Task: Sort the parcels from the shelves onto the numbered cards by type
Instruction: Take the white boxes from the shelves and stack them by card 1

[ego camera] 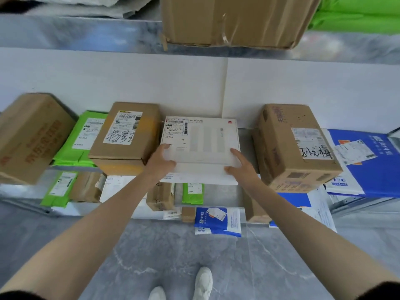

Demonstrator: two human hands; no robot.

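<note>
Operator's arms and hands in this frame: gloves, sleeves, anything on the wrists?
No gloves: the left hand and right hand are bare, with no watch or wristband in view. The forearms are uncovered too. Dark sleeves show only at the frame's bottom corners: left sleeve, right sleeve.

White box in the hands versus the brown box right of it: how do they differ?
The white box is flat and thin; the brown box is tall and bulky. The left hand and right hand grip the white box's near corners; the brown box sits untouched. The brown box's label has black handwriting; the white box's looks printed only. Both carry shipping labels on the same shelf.
</note>
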